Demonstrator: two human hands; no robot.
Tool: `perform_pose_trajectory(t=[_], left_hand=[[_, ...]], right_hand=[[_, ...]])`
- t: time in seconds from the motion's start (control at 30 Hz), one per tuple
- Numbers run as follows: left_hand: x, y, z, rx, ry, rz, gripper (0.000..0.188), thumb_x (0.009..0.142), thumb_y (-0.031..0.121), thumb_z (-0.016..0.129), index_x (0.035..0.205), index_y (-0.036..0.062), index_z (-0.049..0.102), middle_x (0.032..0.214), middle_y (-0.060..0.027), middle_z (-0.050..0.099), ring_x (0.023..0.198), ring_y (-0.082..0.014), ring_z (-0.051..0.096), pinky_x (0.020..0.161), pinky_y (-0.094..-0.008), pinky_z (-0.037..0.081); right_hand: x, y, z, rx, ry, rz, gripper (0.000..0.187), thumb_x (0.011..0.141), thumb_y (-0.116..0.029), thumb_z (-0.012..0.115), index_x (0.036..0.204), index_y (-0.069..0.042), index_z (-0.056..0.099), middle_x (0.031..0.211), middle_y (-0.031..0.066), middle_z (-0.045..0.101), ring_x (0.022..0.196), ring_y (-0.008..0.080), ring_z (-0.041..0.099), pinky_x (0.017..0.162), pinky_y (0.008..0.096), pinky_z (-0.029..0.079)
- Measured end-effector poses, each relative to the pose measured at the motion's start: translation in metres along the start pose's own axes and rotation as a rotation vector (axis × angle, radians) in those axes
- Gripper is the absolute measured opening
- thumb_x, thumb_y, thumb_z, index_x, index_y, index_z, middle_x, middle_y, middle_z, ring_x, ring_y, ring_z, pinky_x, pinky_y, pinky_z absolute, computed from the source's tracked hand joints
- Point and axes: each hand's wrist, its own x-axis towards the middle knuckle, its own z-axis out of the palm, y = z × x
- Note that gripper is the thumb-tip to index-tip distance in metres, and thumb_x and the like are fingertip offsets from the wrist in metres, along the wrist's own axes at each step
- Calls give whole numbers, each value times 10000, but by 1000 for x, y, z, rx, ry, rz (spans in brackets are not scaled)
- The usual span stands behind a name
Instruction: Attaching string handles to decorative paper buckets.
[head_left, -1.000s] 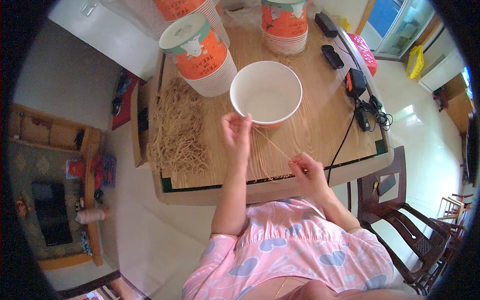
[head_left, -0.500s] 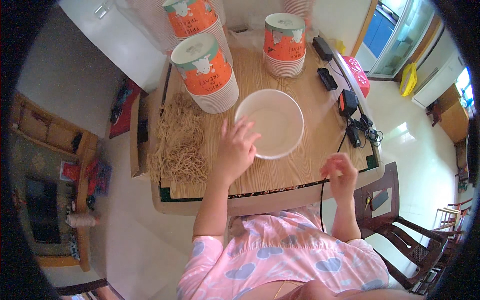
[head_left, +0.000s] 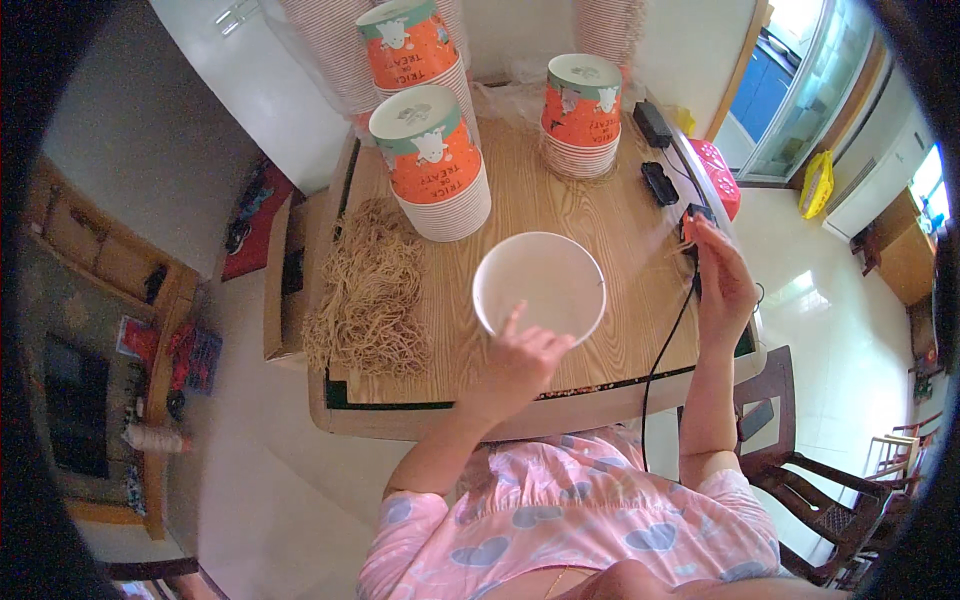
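A white round paper bucket [head_left: 545, 265] stands mouth up near the middle of the wooden table. My left hand [head_left: 522, 362] is on its near rim, index finger pointing into the bucket and the other fingers bent over the edge. My right hand [head_left: 722, 278] is raised at the table's right side, fingers close together and slightly blurred. Its fingertips overlap a black-and-orange box-shaped device [head_left: 690, 222], partly hidden; whether they touch it does not show. Left of the bucket lies a heap of tan crinkled paper shreds [head_left: 372, 295].
Upside-down stacks of orange-and-green printed paper buckets [head_left: 436, 175] stand behind, with another stack [head_left: 581, 115] at the back right. A black adapter [head_left: 652, 125] and a black holder [head_left: 659, 184] line the right edge. A black cord [head_left: 660, 355] crosses the front edge; a dark chair [head_left: 800, 480] stands right.
My left hand has gone from the bucket's left rim to its near rim. My right hand has moved up to the black-and-orange device. The bucket sits slightly nearer to me.
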Motion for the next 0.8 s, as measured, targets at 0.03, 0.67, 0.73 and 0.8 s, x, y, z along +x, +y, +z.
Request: perform_pose_trajectory(t=[0.03, 0.67, 0.73, 0.8], left_hand=[[6, 8, 8, -5, 19, 26, 208, 813, 108, 573, 1013, 83, 627, 804, -49, 627, 811, -200, 623, 1043, -481, 330], [-29, 39, 58, -756, 362, 68, 274, 684, 86, 645, 952, 56, 597, 947, -81, 576, 910, -270, 563, 817, -390, 468], [-39, 48, 10, -631, 231, 219, 215, 665, 76, 646, 877, 53, 617, 888, -56, 611, 773, -240, 608, 652, -352, 505], [-34, 64, -32, -741, 422, 384, 208, 688, 58, 632, 896, 48, 623, 919, -65, 611, 762, -208, 604, 623, -348, 504]], right_hand=[[5, -14, 9, 42, -3, -53, 197, 882, 25, 529, 1052, 20, 628, 1106, 130, 628, 1071, 176, 569, 925, 291, 437], [-69, -72, 57, 400, -417, 194, 75, 886, -19, 541, 943, 14, 576, 993, 161, 643, 840, 194, 647, 683, 281, 504], [-59, -53, 48, 376, -340, 272, 47, 874, -6, 558, 917, 8, 568, 921, 157, 655, 795, 172, 652, 633, 234, 484], [-57, -48, 49, 386, -278, 350, 38, 861, 15, 553, 897, 2, 555, 822, 114, 651, 702, 117, 620, 569, 192, 442]])
